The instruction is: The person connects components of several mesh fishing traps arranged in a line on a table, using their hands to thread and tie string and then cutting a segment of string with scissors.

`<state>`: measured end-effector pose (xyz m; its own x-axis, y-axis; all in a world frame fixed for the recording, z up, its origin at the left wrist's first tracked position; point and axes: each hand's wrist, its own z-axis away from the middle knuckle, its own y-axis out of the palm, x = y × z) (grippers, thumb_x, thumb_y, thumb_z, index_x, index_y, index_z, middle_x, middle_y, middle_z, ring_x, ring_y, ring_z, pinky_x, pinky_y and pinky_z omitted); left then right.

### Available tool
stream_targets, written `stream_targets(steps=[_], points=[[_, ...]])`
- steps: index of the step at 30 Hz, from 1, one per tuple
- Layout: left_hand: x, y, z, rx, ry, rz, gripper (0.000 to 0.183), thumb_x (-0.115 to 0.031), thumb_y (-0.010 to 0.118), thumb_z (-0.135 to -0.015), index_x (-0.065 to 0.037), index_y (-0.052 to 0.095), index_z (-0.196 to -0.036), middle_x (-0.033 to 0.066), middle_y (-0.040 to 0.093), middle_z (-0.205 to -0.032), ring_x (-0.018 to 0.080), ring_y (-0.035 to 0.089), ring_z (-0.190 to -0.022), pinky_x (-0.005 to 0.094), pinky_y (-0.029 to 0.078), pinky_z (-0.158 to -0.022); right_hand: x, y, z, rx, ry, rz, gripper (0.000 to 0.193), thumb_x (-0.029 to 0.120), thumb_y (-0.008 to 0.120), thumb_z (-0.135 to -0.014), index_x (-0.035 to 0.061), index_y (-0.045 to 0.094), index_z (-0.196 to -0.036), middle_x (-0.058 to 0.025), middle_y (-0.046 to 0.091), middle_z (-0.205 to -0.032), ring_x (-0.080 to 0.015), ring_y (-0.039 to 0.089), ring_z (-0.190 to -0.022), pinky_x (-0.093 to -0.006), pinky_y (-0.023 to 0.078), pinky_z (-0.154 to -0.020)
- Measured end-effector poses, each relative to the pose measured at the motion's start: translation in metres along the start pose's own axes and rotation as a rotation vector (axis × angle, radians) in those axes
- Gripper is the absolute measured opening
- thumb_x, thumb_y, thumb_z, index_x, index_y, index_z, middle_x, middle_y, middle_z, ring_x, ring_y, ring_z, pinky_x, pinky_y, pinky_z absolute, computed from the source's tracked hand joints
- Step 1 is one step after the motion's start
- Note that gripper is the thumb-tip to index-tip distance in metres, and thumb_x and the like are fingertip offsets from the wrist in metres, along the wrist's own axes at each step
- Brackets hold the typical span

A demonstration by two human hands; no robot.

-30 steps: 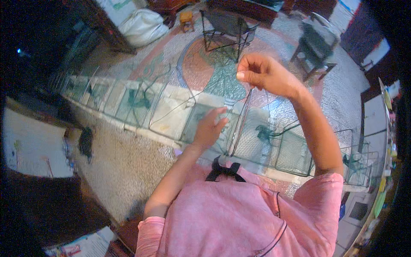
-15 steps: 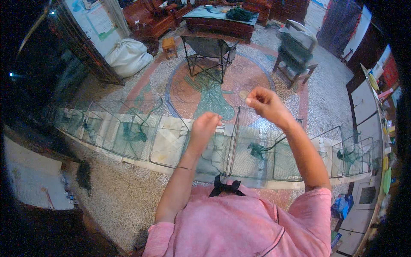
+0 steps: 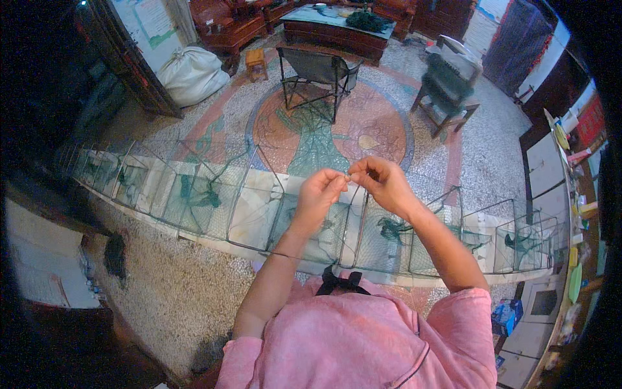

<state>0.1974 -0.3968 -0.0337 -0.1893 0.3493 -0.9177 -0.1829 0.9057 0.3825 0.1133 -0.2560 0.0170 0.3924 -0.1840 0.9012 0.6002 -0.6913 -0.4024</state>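
A long green net trap [image 3: 298,223] with dark rectangular wire frames stretches left to right in front of me. My left hand [image 3: 318,196] is pinched at the upper edge of the trap, close to a middle frame [image 3: 360,236]. My right hand [image 3: 383,185] meets it there, thumb and forefinger pinched almost against the left fingertips. What lies between the fingers is too small to make out. Bunched green netting [image 3: 392,228] hangs inside the trap to the right of the hands, and another dark green bunch [image 3: 202,194] sits inside it to the left.
Pale sheets [image 3: 249,217] lie beneath the trap. Beyond it stand a folding chair [image 3: 317,68], a wooden chair [image 3: 447,84] draped with dark netting, a small stool [image 3: 256,65] and a low table [image 3: 334,40]. A white sack [image 3: 194,76] leans at the left; cabinets [image 3: 547,162] line the right.
My right hand has come down and left to meet the left fingertips. The left hand has shifted slightly right. Earlier the two hands were apart.
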Motion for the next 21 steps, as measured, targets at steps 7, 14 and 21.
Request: stream_targets(steps=[7,14,21], points=[[0.000,0.003,0.001,-0.090,0.002,-0.128,0.016,-0.018,0.056,-0.085,-0.003,0.058,-0.088,-0.0018,0.055,-0.075,0.0028,0.043,-0.063,0.0171,0.035,-0.057,0.000,0.007,0.005,-0.073,-0.055,0.041,0.013,0.009,0.064,-0.075,0.0030,0.056,-0.083,-0.0030,0.054,-0.063,-0.0094,0.047,-0.054,-0.0257,0.040,-0.050],[0.005,0.004,0.002,-0.104,-0.042,0.000,0.013,-0.015,0.054,-0.085,-0.003,0.057,-0.088,-0.0033,0.053,-0.074,0.0022,0.041,-0.061,0.0169,0.034,-0.055,0.004,0.004,0.006,0.009,0.031,0.035,0.018,0.006,0.064,-0.077,0.0034,0.051,-0.089,0.0023,0.049,-0.067,-0.0047,0.045,-0.060,-0.0201,0.039,-0.052],[0.004,0.004,-0.002,-0.196,-0.065,0.007,0.016,-0.020,0.051,-0.087,-0.004,0.054,-0.085,-0.0031,0.051,-0.076,0.0027,0.042,-0.065,0.0179,0.036,-0.056,0.015,-0.001,0.015,0.069,-0.134,0.317,0.011,0.011,0.064,-0.075,0.0025,0.057,-0.077,-0.0078,0.053,-0.067,-0.0167,0.051,-0.057,-0.0296,0.042,-0.052]])
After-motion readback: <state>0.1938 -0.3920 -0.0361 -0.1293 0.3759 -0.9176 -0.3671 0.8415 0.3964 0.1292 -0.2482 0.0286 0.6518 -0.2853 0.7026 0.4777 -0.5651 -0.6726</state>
